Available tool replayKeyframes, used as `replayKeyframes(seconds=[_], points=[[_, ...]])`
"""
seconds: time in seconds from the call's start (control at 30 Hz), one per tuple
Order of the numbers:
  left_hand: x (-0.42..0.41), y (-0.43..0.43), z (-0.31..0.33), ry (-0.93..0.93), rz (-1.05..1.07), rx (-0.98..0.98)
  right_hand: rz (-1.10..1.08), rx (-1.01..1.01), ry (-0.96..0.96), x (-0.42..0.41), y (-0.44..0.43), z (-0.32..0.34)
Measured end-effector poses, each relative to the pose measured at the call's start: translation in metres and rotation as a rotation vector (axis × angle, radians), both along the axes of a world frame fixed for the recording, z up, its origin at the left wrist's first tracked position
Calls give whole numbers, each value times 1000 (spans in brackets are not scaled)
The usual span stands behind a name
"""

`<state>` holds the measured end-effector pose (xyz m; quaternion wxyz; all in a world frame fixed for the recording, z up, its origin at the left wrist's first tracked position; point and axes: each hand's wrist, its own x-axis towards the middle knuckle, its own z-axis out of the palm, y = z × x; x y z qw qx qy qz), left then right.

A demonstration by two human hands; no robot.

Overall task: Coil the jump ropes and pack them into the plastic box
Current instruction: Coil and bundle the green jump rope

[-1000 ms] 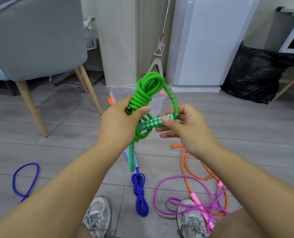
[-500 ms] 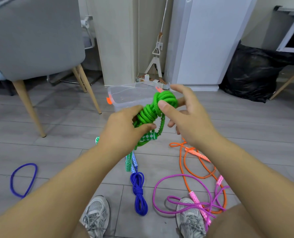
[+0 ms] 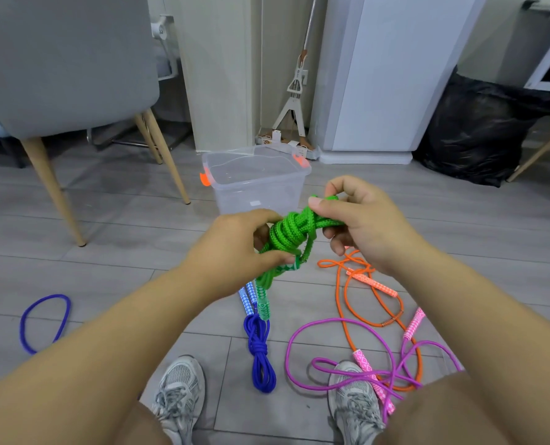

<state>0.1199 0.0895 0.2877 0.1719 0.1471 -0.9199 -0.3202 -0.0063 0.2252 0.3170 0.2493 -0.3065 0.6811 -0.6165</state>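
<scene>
Head view: 1 clear box (image 3: 255, 194) stands open on the floor beyond the hands and looks empty. 4 ropes show. The green rope (image 3: 287, 233), bunched in a coil, is held in the air just in front of the box. A coiled blue rope (image 3: 259, 348), a loose orange rope (image 3: 345, 300) and a loose purple rope (image 3: 302, 329) lie on the floor below.

The left hand (image 3: 235, 248) grips the coil's near side, fingers curled round it. The right hand (image 3: 365, 223) pinches its upper strands between thumb and fingers.

1 blue loop (image 3: 64, 316) lies far left; whether it is a whole rope cannot be told. The purple rope crosses 1 of 2 shoes (image 3: 178, 393) and is partly hidden behind the right arm.
</scene>
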Motion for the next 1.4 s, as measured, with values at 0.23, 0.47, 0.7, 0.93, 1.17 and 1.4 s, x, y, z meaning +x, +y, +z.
replayKeyframes(seconds=[0.23, 0.47, 0.7, 0.93, 1.17, 1.4], points=[[2, -10, -6, 53, -151, 295, -65, -156, -93, 3, 0, 4], [-4, -21, -19, -65, -116, 86, -117, -231, -109, 6, -4, 3], [-3, -21, -21, -196, -105, -53, -166, -172, -109, 3, 2, -2], [5, -31, -22, -263, -65, -136, -286, -34, -49, -10, 16, -9], [20, -44, -19, -313, -21, -125, -353, 102, 38, -28, 28, -27], [28, -55, -21, -349, -36, -180, -297, 227, 273, -32, 32, -37]])
